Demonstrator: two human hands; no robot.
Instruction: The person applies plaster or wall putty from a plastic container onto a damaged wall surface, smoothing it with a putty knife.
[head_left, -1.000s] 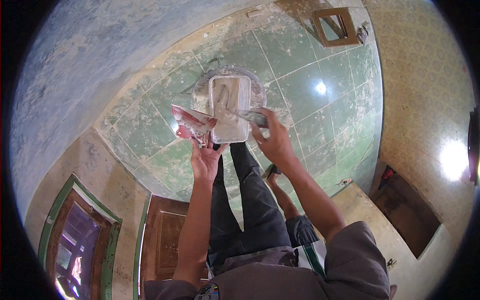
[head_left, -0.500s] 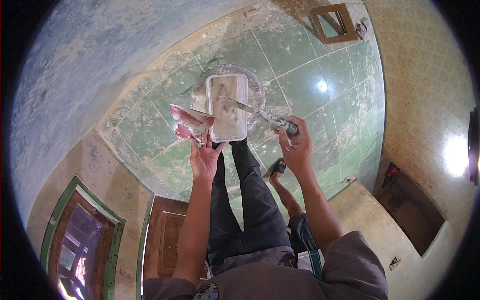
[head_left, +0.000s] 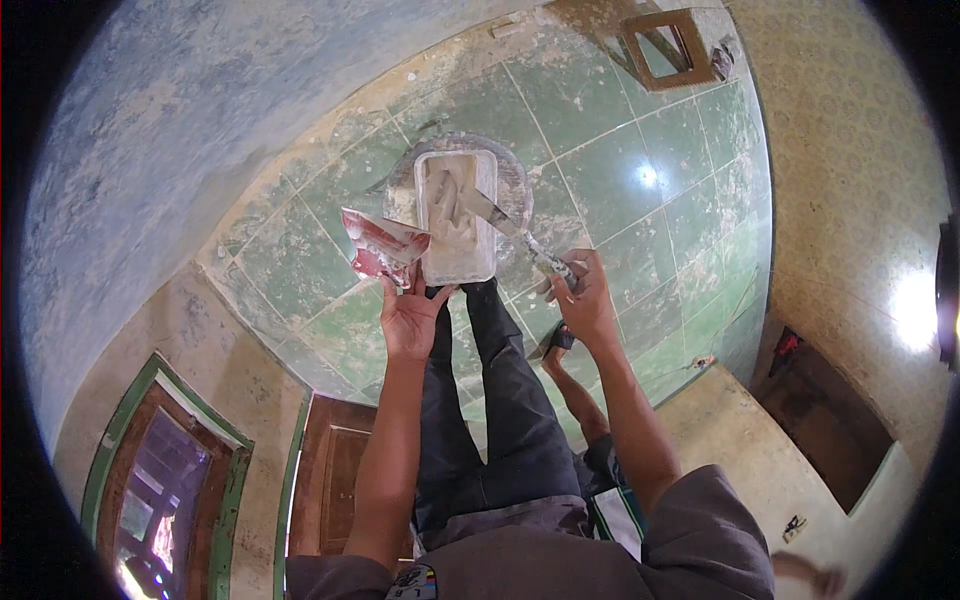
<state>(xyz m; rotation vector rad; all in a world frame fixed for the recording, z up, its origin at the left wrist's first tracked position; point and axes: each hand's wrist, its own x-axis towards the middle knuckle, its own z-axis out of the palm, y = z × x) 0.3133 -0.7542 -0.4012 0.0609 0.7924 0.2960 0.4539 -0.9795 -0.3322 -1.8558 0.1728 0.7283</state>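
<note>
In my right hand [head_left: 584,298] is a putty knife [head_left: 490,210], gripped by its smeared, speckled handle. Its blade reaches over the right side of a white rectangular tub [head_left: 486,262] holding pale, creamy putty [head_left: 447,205]. My left hand [head_left: 408,325], palm up, supports a red putty spreader [head_left: 385,245] caked with white paste, just left of the tub. The fingers that hold the spreader are partly hidden beneath it. The tub rests on a round, paste-stained support [head_left: 515,185].
Green floor tiles [head_left: 620,180] carry white smears. A blue-grey wall [head_left: 150,170] rises at the left, and a brown frame-like box [head_left: 690,50] stands at the far right. Another person's sandalled foot [head_left: 560,338] is near my legs; a blurred hand [head_left: 825,582] shows at lower right.
The putty knife has turned, its blade shifting right over the tub and pointing more away from me. My right hand has moved slightly lower and left. Another person's hand has appeared at lower right.
</note>
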